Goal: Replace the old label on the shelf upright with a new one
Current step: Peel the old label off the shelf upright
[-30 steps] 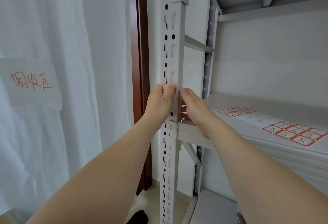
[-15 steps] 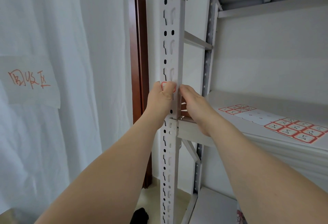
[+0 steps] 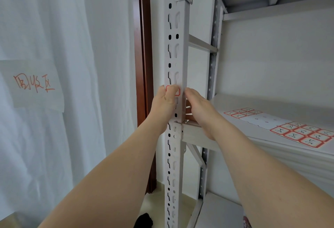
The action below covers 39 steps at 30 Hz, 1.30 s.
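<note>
A small white label with a red border is stuck on the front of the grey perforated shelf upright. My left hand grips the upright from the left, and its thumb presses on the label and covers most of it. My right hand holds the upright from the right, its fingers curled behind the post just above the shelf beam. A sheet of red-bordered labels lies on the shelf to the right, with blank peeled spots in its middle.
A white curtain with a handwritten paper sign hangs on the left. A brown door frame runs behind the upright. A cross brace joins the rear post. Something black lies on the floor below.
Both hands stay on the upright at the label. My left thumb covers slightly more of the label than before.
</note>
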### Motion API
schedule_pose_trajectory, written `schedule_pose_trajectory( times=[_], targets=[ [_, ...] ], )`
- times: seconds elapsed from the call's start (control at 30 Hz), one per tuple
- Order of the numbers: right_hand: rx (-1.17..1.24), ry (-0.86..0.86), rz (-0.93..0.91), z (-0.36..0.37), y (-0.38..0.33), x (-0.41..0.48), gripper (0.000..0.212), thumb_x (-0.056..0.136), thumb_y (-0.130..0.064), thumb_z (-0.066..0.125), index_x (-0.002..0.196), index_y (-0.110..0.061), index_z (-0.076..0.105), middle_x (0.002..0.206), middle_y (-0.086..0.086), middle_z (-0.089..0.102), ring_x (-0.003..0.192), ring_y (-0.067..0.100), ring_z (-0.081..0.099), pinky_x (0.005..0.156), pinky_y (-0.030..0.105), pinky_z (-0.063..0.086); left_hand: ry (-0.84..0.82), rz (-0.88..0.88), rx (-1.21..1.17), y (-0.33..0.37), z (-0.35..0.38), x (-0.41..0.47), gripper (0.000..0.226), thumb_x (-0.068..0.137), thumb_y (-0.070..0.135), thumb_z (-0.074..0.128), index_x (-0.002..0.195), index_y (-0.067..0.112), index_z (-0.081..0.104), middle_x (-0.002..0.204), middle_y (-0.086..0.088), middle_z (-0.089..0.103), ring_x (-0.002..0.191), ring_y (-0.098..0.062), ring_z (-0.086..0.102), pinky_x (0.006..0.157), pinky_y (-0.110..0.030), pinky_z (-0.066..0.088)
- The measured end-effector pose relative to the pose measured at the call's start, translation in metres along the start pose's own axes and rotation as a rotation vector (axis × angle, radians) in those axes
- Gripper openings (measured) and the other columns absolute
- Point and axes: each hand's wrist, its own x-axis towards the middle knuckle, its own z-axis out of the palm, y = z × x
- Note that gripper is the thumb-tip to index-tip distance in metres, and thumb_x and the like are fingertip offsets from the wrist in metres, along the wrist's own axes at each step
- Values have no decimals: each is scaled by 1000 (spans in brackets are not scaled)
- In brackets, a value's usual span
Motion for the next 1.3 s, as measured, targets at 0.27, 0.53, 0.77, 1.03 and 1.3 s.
schedule_pose_trajectory(
  times=[0.27,0.53,0.77,1.03,1.3],
  targets=[
    [-2,3,7,1,-1,-1,39,93,-49,31,113,-30,59,110,-2,66,106,22,62,99,47,47,57,-112,-91,9,5,-5,36,68,39,45,93,14,49,81,-6,44,75,-19,42,67,-32,35],
    [-2,-5,18,0,-2,-1,40,90,-53,31,108,-34,61,108,-2,68,106,23,62,99,49,47,46,-182,-125,10,3,-8,31,75,43,49,93,19,54,90,-5,54,88,-24,55,82,-38,44],
    [-2,-1,21,-1,0,0,40,92,-53,31,112,-34,60,109,-3,67,107,22,62,100,48,46,63,-120,-100,6,4,-6,11,86,29,51,85,19,47,76,3,44,78,-17,46,71,-33,39],
    [-7,10,18,0,0,0,41,92,-53,30,110,-32,60,109,0,66,107,24,61,100,49,46,124,-35,-56,9,7,-6,15,90,21,47,77,16,41,66,6,37,60,-10,35,56,-24,31],
    [-6,14,27,0,-1,0,39,91,-53,32,105,-31,61,109,4,66,107,27,61,98,48,47,51,-29,-61,6,2,-7,15,89,28,49,84,15,44,67,5,41,63,-10,38,61,-25,32]
  ],
)
